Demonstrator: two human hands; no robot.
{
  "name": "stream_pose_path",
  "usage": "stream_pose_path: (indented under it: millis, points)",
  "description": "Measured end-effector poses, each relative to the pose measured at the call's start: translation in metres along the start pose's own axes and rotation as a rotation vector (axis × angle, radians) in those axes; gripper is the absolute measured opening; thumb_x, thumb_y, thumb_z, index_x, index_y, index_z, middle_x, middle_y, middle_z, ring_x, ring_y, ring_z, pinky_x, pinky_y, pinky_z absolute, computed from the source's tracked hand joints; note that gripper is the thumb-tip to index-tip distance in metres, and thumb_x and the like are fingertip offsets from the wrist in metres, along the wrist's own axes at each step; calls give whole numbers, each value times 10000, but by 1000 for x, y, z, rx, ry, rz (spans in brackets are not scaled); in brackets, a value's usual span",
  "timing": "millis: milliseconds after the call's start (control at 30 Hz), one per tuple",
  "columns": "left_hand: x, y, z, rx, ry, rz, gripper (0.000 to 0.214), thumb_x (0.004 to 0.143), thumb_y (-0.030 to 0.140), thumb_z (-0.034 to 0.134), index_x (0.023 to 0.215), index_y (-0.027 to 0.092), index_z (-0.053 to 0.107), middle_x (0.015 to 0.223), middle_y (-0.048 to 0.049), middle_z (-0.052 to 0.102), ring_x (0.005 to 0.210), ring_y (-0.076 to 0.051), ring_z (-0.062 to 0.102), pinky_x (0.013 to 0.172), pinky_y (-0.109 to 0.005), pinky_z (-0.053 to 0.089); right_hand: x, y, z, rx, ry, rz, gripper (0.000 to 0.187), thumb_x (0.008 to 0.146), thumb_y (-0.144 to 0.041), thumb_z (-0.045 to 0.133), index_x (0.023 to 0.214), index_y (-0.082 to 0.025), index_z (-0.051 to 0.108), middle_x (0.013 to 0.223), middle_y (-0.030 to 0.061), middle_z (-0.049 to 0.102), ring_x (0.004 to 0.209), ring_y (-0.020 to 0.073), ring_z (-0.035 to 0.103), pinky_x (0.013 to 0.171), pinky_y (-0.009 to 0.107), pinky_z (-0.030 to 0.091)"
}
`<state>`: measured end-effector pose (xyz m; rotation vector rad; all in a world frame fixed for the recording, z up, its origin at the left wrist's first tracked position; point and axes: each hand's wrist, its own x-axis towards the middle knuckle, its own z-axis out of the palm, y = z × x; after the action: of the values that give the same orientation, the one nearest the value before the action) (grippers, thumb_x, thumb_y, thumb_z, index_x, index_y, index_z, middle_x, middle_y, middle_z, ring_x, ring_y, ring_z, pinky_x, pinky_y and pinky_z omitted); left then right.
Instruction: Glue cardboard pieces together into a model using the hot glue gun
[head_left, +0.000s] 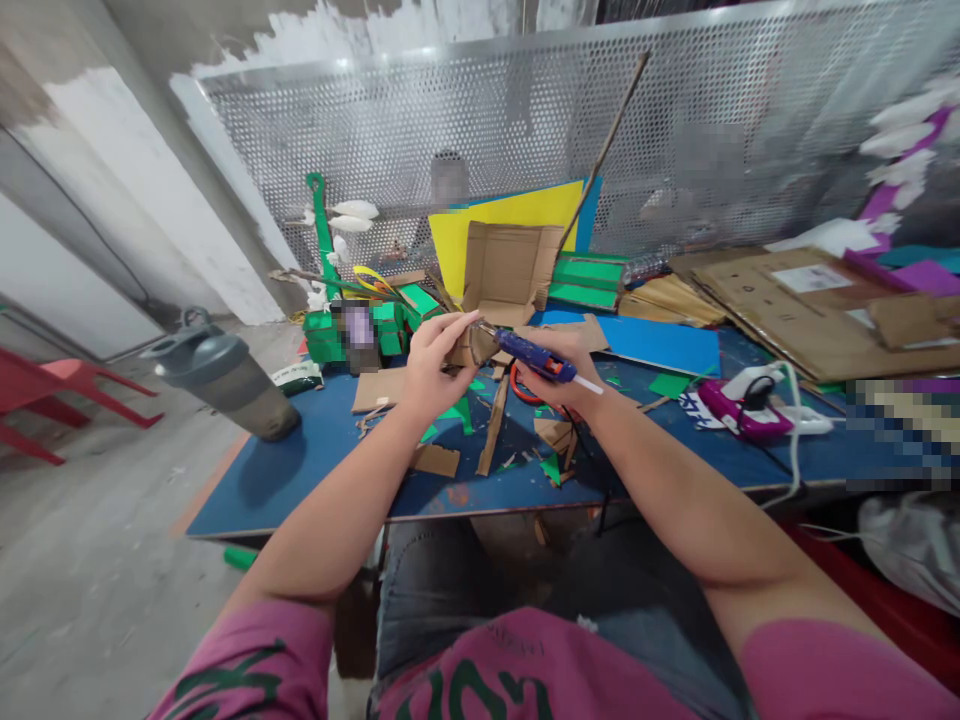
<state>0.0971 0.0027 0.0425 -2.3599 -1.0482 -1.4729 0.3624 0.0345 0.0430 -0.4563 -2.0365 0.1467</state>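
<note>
In my right hand [559, 365] is a blue hot glue gun [536, 357], a white glue stick jutting from its back end. Its nozzle points left, at a small folded piece of cardboard [474, 346]. My left hand [439, 365] is closed on that piece, fingers along its top side. Whether the nozzle touches the cardboard I cannot tell. Behind both hands an open cardboard box [510, 265] stands on the blue table [322, 480]. Cardboard strips [493, 425] and green scraps [459, 412] lie beneath my hands.
A grey shaker bottle [225, 375] stands at the table's left. Green box-like pieces [322, 337] sit behind it. Flattened cardboard [795, 300] is piled at right, near a purple and white power strip [750, 410] with cords. A perforated metal panel [360, 120] rises behind.
</note>
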Motion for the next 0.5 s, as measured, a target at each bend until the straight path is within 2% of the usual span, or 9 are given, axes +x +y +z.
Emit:
stream_pose_path:
  millis: [333,500]
  points:
    - [-1,0,0,20,-20,-1,797,862,171,704,1634,311,560,1512,-112,657,1429,-333,620,1234,-521,479,-1,0,1,-11,-14,10,118,869,-244,752,986,-235,741,886,58,790,768,234,714,717,369,538]
    - [0,0,0,2,10,21,773,866,171,699,1619,299,578,1491,-110,667,1412,-318,629,1234,-501,478,1,-2,0,5,24,5,139,871,-249,758,1009,-231,755,904,67,807,772,235,727,728,370,557]
